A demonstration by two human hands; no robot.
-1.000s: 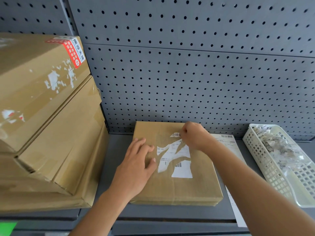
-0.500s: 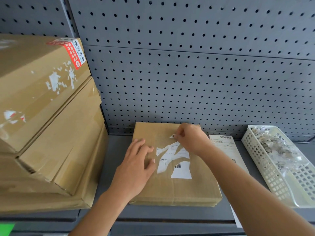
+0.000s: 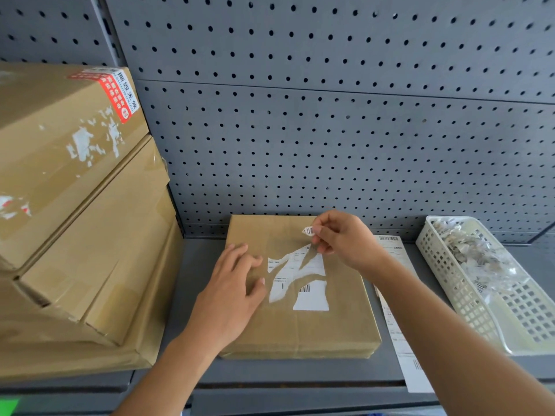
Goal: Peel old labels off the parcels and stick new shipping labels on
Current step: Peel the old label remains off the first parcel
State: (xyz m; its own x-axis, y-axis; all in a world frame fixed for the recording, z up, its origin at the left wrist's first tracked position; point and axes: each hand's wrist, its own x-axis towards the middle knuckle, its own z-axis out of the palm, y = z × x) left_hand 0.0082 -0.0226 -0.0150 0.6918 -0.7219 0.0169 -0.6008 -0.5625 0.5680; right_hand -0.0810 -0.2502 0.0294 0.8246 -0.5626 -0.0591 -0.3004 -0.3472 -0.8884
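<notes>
A grey pegboard wall (image 3: 330, 130) fills the upper half of the frame. At the left edge a stack of large cardboard boxes (image 3: 75, 205) leans on the grey shelf (image 3: 198, 259). The top box carries a red-and-white sticker (image 3: 117, 94) on its corner and white flecks of torn paper on its face. At the right edge sits a white lattice basket (image 3: 444, 277) holding a heap of torn label scraps (image 3: 468, 250). Between the basket and the parcel lies a long white sheet of printed labels (image 3: 399, 325). The parcel's right edge overlaps it and the right forearm crosses above it.

The parcel (image 3: 300, 331) lies flat in the lower middle of the frame, its far edge close to the pegboard. It is a thin brown package with creased wrapping. The old label (image 3: 309, 298) on its top is torn into ragged white strips, with bare brown showing between them and a barcode on the lower piece.

The left hand (image 3: 231, 289) rests palm-down on the parcel's left part, fingers spread and nearly straight, just beside the label. The right hand (image 3: 345, 238) hovers above the parcel's far end, its thumb and fingertips pinching a small torn scrap (image 3: 308, 231) with barcode lines, lifted clear of the surface.
</notes>
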